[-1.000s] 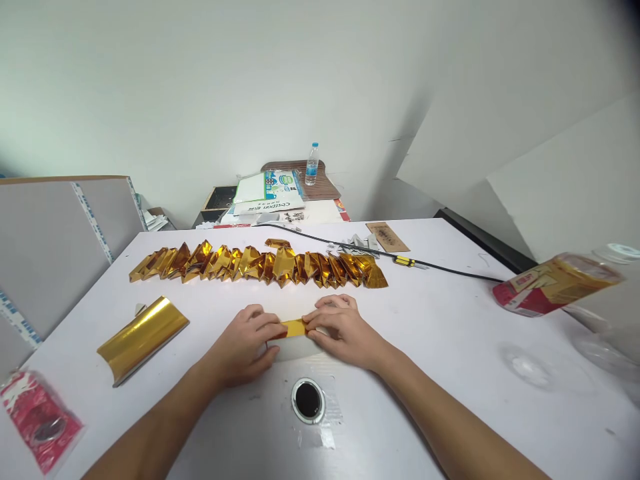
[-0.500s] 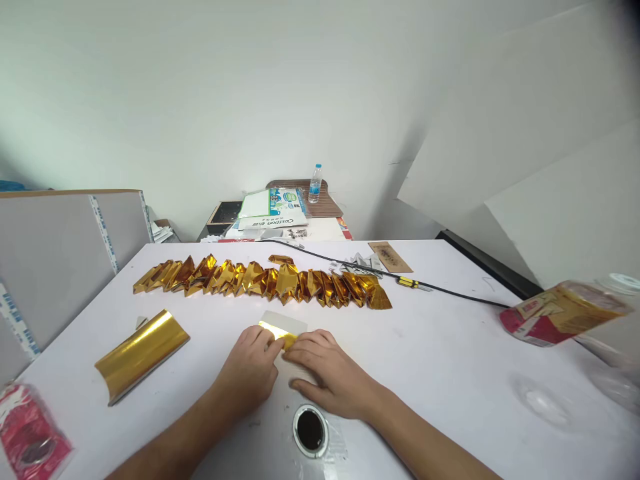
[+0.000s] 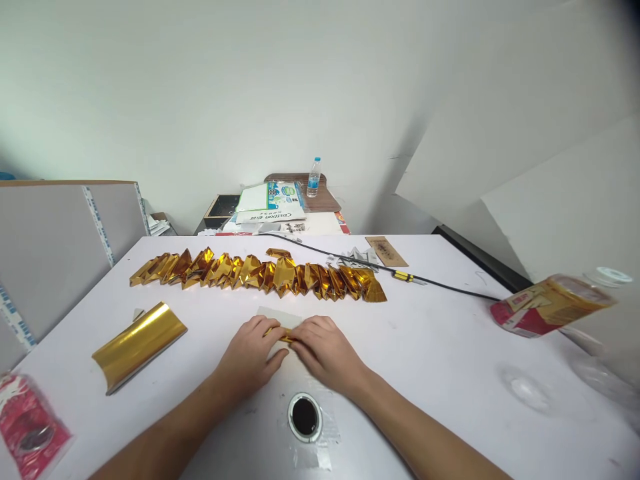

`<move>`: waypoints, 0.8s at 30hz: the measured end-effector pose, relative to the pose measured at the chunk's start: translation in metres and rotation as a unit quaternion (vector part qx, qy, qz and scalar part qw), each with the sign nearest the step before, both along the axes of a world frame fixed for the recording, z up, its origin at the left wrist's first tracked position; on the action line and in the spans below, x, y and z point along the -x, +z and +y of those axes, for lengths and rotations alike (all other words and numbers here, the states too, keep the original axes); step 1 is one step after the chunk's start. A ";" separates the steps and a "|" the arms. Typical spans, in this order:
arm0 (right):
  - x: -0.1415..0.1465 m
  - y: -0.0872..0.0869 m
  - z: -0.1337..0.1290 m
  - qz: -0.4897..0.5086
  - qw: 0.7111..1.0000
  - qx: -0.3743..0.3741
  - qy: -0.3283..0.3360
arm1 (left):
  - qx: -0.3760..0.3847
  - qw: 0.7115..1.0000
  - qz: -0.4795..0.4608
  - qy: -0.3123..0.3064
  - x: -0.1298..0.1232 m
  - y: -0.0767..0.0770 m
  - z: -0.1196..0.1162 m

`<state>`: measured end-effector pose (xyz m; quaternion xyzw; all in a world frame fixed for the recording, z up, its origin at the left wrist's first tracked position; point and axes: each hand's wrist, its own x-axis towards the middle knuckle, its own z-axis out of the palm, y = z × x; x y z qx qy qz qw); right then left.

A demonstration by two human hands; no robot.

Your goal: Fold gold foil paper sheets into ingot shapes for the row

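Observation:
A small sheet of gold foil paper with a pale part behind it lies between my hands at the table's middle. My left hand has its fingers closed on the left end of the rolled gold strip. On the right end, the fingers of my right hand press down, with the thumb tucked below. Most of the paper is hidden under the fingers. Beyond my hands runs a long row of folded gold paper pieces. To the left lies a curved stack of gold paper.
A round dark disc with a pale rim sits taped near the front. At right stand a plastic jar and a clear lid. A black cable, a yellow-handled tool and brown card lie behind. A pink packet is front left.
The gold paper has gone from a flat band to a narrow roll between my fingers. Both hands have drawn closer together, and the view has tilted slightly.

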<state>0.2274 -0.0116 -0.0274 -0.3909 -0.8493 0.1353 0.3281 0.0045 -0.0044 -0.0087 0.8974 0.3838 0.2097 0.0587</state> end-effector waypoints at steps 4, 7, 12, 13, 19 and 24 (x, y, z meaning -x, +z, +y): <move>0.003 0.000 -0.001 0.005 1.000 -0.016 0.020 | -0.070 0.996 0.050 0.019 -0.001 -0.004 0.000; 0.002 0.001 -0.001 0.002 0.999 -0.008 0.041 | -0.079 0.995 0.054 0.012 0.001 -0.006 -0.001; -0.001 0.003 0.000 0.008 1.000 0.022 0.018 | -0.028 0.999 0.012 -0.014 0.006 -0.004 -0.003; -0.002 0.002 0.000 0.009 0.999 0.028 0.018 | -0.018 1.000 0.002 -0.016 0.008 -0.003 -0.003; -0.003 0.000 0.001 0.008 0.999 0.053 -0.013 | 0.048 0.998 -0.040 -0.012 0.012 0.000 -0.001; 0.004 0.002 0.004 0.003 0.992 0.092 -0.082 | 0.058 0.996 -0.065 0.007 0.008 0.000 -0.002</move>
